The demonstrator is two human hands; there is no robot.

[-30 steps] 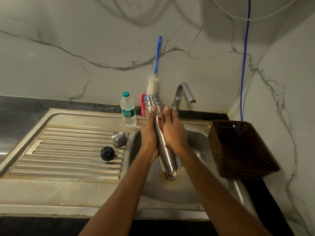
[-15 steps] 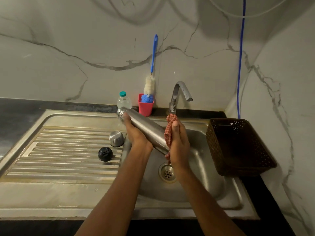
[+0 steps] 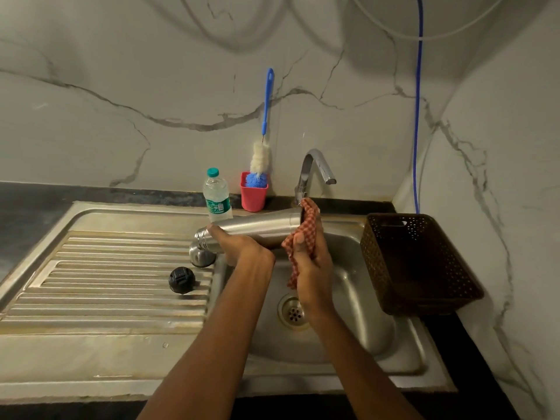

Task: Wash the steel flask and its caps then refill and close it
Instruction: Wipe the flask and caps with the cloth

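Flask (image 3: pixel 257 228), steel, one: held lying almost level over the left rim of the sink (image 3: pixel 403 359), open neck pointing left, base to the right; no writing can be made out on it.
Draining board (image 3: pixel 100 286), ribbed, left of the bowl: carries two caps, one black cap (image 3: pixel 181 279) nearer and one steel cap (image 3: pixel 200 256) farther, the latter just below the flask neck and partly hidden by it.
Water bottle (image 3: pixel 216 195), clear plastic, teal top, one: stands at the far edge behind the flask; green label, print too small to read.
Red cup (image 3: pixel 254 194), one: just right of the bottle, holding a bottle brush (image 3: pixel 264 122) with a blue handle, leaning on the marble wall.
Left hand (image 3: pixel 242 247): fingers closed around the flask near its neck.
Right hand (image 3: pixel 312 262): clamped on a red checked cloth (image 3: pixel 306 234) pressed against the flask base.
Tap (image 3: pixel 315 171), one: far side of the bowl, spout above the cloth.
Drain (image 3: pixel 293 312): below the right wrist.
Brown basket (image 3: pixel 421 268), perforated, one: right of the bowl, overlapping its right rim.
Blue cord (image 3: pixel 418 116): hangs down the wall behind the basket.
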